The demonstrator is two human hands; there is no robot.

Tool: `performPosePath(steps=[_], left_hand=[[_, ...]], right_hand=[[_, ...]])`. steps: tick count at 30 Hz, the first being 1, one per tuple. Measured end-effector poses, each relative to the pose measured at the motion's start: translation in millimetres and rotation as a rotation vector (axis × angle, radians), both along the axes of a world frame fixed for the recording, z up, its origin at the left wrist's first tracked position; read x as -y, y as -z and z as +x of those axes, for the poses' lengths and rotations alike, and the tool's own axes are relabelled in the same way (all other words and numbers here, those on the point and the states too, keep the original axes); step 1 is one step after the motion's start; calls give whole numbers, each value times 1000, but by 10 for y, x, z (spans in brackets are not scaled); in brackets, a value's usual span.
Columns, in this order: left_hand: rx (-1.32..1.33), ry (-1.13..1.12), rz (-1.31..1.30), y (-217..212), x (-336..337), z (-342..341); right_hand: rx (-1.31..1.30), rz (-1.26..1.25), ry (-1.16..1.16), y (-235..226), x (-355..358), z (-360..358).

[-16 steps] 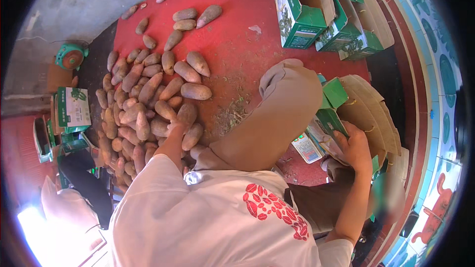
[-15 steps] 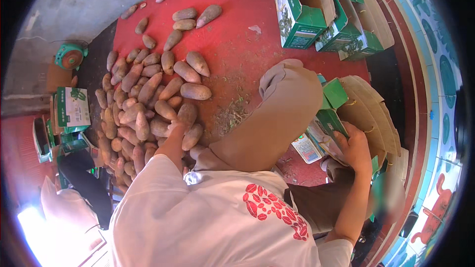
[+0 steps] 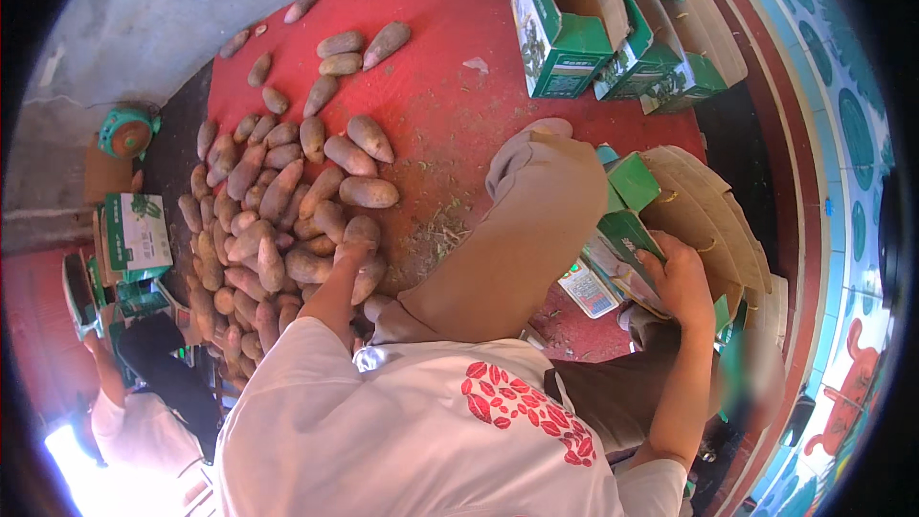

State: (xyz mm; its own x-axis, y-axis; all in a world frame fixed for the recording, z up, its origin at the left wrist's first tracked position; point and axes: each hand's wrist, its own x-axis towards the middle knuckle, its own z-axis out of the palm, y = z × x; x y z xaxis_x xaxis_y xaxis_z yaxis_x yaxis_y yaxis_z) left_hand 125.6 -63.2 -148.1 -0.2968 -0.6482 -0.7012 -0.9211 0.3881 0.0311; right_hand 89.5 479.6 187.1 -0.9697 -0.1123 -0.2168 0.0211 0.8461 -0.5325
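We see the left hand (image 3: 352,254) touching a tuber (image 3: 362,227) at the pile's (image 3: 271,263) right edge, probably for easy reach (its finger closure we cannot tell); the right hand (image 3: 680,280) grips a green carton (image 3: 627,236) by its wall, presumably steadying it.

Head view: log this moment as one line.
left grip: on tuber; right grip: on green carton; tuber heap: on red mat

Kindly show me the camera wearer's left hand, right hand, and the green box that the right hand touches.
Left hand (image 3: 354,251): head view, back of the hand.
Right hand (image 3: 684,278): head view, back of the hand.
Green box (image 3: 625,230): head view, its green wall.
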Motion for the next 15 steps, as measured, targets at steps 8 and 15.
performPosePath(steps=[8, 15], left_hand=[[-134, -256, 566, -726, -593, -287], [-471, -292, 960, -1149, -724, -885]], right_hand=[[-13, 52, -53, 56, -78, 112], [45, 95, -138, -93, -288, 227]])
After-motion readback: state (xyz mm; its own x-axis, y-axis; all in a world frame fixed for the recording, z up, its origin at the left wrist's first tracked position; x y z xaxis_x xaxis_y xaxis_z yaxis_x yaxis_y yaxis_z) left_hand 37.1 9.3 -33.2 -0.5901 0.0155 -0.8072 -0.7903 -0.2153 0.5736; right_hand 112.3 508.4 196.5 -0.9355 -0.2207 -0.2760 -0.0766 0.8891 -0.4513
